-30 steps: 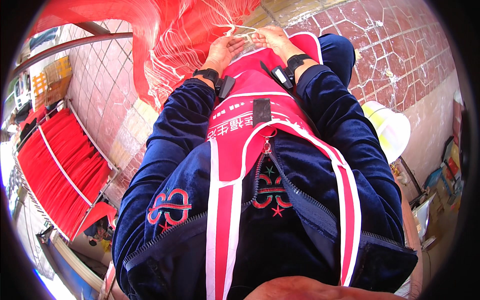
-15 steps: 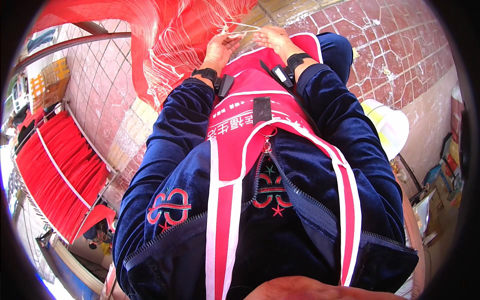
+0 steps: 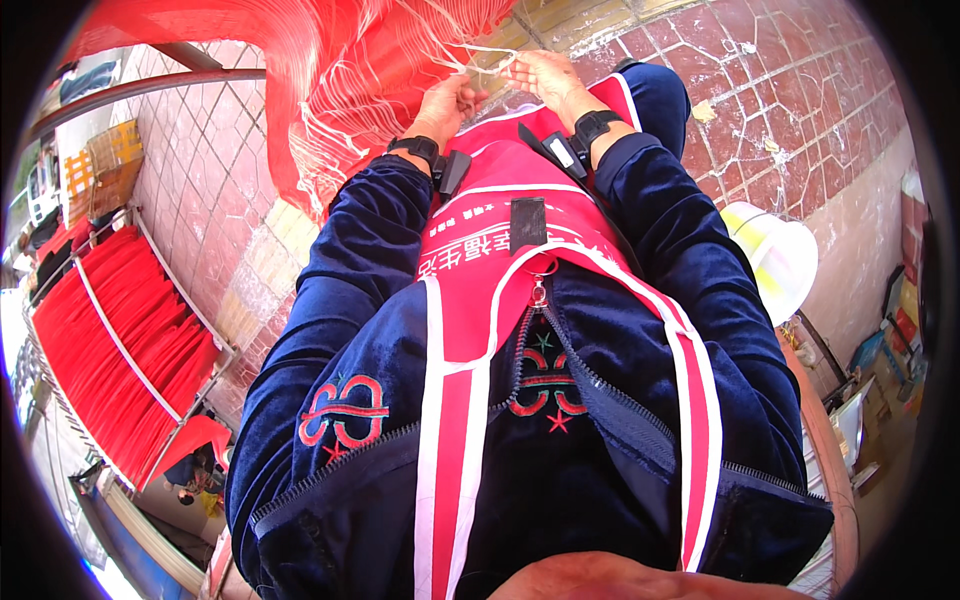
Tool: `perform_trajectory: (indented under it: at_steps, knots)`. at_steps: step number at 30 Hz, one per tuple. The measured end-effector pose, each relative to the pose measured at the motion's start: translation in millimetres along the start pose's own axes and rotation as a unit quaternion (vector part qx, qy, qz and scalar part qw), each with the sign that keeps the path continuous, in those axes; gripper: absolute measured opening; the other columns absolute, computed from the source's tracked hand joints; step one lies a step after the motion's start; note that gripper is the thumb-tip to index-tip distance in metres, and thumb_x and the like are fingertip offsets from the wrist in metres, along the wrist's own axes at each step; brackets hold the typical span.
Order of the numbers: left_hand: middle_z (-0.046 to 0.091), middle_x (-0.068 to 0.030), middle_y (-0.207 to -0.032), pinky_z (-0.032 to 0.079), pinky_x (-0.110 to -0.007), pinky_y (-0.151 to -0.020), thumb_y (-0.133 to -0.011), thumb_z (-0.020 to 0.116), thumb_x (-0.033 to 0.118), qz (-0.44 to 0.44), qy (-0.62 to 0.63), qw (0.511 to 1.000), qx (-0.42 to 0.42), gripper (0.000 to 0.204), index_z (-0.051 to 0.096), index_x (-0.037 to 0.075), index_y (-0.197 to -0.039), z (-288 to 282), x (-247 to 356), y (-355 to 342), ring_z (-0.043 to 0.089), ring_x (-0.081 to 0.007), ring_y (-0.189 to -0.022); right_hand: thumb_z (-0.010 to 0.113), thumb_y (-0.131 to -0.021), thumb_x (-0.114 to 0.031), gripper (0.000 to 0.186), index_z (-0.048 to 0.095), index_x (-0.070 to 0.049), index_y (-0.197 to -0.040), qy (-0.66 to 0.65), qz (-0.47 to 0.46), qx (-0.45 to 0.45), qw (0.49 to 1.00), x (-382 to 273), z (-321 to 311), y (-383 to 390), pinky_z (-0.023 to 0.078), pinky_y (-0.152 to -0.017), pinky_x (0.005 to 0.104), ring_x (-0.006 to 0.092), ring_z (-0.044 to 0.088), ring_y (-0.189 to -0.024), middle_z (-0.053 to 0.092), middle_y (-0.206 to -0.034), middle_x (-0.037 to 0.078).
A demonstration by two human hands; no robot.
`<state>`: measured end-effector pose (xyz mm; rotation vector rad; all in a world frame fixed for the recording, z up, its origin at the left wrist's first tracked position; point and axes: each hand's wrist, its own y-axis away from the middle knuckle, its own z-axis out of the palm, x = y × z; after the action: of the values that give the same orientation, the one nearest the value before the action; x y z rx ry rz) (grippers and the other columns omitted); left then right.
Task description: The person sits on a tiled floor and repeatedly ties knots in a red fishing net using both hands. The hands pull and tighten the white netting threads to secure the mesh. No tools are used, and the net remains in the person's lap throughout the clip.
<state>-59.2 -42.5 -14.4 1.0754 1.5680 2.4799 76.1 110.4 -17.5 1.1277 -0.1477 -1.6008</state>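
A red cloth point(image 3: 330, 50) with long white fringe threads point(image 3: 330, 150) hangs at the upper left, in front of me. Several of its threads run over to my hands as a thin strand with a loop point(image 3: 478, 62). My right hand point(image 3: 548, 80) pinches the right end of this strand between thumb and fingers. Just below the strand, my left hand point(image 3: 450, 105) is closed, fingers curled toward the thumb; what it holds, if anything, is too small to make out. Both hands are above the far edge of my red apron point(image 3: 500, 165), and each wrist wears a black band.
Red cloth pieces point(image 3: 125, 345) hang close together on a metal rack at the left. Beyond stands a yellow-brown box point(image 3: 115, 160). A dark metal bar point(image 3: 150, 88) runs beside the fringed cloth. At my right is a white bucket point(image 3: 785, 265) on the tiled floor point(image 3: 790, 110).
My left hand has drawn slightly down and right, away from the strand, and its fingers have curled in. The right hand is almost where it was; the strand now shows a slack loop.
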Motion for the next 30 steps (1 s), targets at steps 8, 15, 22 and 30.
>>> perform_trajectory:
  at_steps: [8,15,22,30]
  knots:
    - [0.056,0.0011,-0.067,0.047,-0.037,-0.079,-0.084,0.06,0.042,-0.111,-0.037,0.993,-0.01,0.036,0.057,0.008,-0.095,5,-2,7,0.061,-0.0214,-0.083,0.053,-0.088,-0.017,0.02,0.055,0.001,-0.096,0.042,0.041,-0.008,0.998,2,0,4,0.054,-0.074,0.0332,0.0266,0.065,-0.086,0.064,-0.093,0.018]
    - [0.06,-0.0037,-0.084,0.048,-0.038,-0.078,-0.084,0.062,0.03,-0.053,-0.028,0.998,-0.029,0.025,0.059,0.006,-0.092,20,1,8,0.059,-0.0194,-0.088,0.054,-0.088,-0.017,0.02,0.055,0.001,-0.096,0.058,0.044,-0.027,0.997,3,3,6,0.054,-0.074,0.032,0.0252,0.065,-0.086,0.064,-0.093,0.018]
    - [0.063,-0.011,-0.088,0.048,-0.037,-0.071,-0.084,0.058,0.016,-0.004,-0.012,1.0,0.015,0.015,0.059,0.003,-0.091,20,1,1,0.064,-0.0244,-0.08,0.054,-0.089,-0.018,0.02,0.057,0.001,-0.095,0.037,0.033,-0.023,0.999,4,3,4,0.054,-0.074,0.0319,0.0242,0.065,-0.085,0.065,-0.092,0.017]
    - [0.061,-0.0074,-0.085,0.048,-0.038,-0.077,-0.084,0.061,0.036,-0.112,-0.047,0.993,0.006,0.031,0.058,0.006,-0.092,22,11,11,0.062,-0.0261,-0.089,0.055,-0.088,-0.017,0.019,0.057,0.001,-0.094,0.032,0.023,-0.025,0.999,4,3,2,0.054,-0.074,0.0316,0.0238,0.065,-0.083,0.065,-0.09,0.016]
